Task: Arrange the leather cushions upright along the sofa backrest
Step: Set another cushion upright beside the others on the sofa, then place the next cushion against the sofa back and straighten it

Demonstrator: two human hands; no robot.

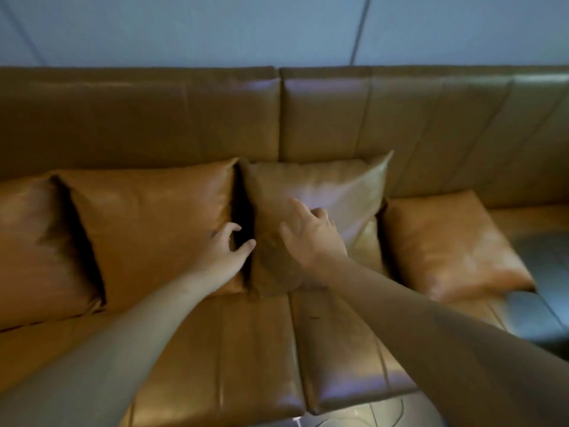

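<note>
Two hands, left hand (pixel 226 252) and right hand (pixel 311 234), fingers spread and gripping nothing, steadied the middle cushion (pixel 323 192); pressing it squarely against the backrest (pixel 184 118) should keep it upright.

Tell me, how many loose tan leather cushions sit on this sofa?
4: far-left cushion, cut off; second cushion; middle cushion under both hands; right cushion, lying back. More may sit off-frame.
</note>
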